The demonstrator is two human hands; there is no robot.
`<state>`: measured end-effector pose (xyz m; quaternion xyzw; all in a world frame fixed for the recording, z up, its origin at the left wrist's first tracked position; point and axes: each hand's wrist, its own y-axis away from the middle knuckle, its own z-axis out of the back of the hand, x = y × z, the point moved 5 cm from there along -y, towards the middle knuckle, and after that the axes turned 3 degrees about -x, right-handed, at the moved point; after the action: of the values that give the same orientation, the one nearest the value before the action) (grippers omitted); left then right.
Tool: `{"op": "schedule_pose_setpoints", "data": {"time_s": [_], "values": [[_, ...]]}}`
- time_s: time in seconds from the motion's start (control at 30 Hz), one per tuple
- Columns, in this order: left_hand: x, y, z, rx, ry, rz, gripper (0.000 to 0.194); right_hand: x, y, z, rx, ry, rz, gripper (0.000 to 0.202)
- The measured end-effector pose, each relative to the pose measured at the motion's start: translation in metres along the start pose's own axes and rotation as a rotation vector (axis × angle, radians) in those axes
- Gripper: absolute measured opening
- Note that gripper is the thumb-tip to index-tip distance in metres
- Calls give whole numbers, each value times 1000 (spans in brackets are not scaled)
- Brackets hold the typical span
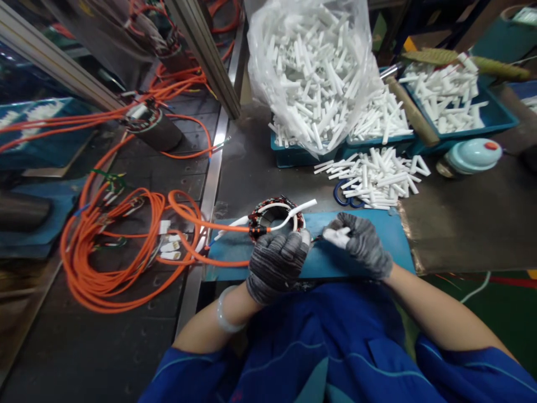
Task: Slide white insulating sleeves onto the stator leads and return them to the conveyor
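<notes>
A round wound coil (277, 208) with orange cables and white sleeves lies on a blue mat (361, 263). My left hand (279, 260), in a grey striped glove, is closed at the coil's near edge, its fingertips pinching something too small to make out. To the right, my gloved right hand (358, 240) is closed on a thin dark wire (318, 238) that runs toward the left fingertips. A small white piece shows at the right fingers. One white sleeve (304, 207) sticks up from the coil above my left hand.
Loose white tubes (377, 179) lie beyond the mat beside blue scissors handles (342, 193). Behind them stand a bag of tubes (314, 73) and teal bins (499, 120). A light-blue lidded container (474, 157) is at right. Coiled orange cables (113, 280) cover the left side.
</notes>
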<state>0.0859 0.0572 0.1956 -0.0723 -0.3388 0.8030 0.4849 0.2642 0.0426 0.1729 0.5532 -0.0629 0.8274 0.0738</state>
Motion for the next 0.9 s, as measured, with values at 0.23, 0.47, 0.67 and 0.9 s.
{"op": "schedule_pose_setpoints", "data": {"time_s": [0.23,0.47,0.67,0.9], "values": [[-1,4,-3,-27,-11,-8,28,-41,1,-17,104,-721,-319,43],[0,-1,1,-33,-3,-7,21,-24,6,14,-82,-284,-213,34],[1,-3,4,-33,2,-21,22,5,0,-2,49,-70,21,36],[0,3,-3,-91,21,-16,24,-22,1,-37,254,-613,-465,51]]}}
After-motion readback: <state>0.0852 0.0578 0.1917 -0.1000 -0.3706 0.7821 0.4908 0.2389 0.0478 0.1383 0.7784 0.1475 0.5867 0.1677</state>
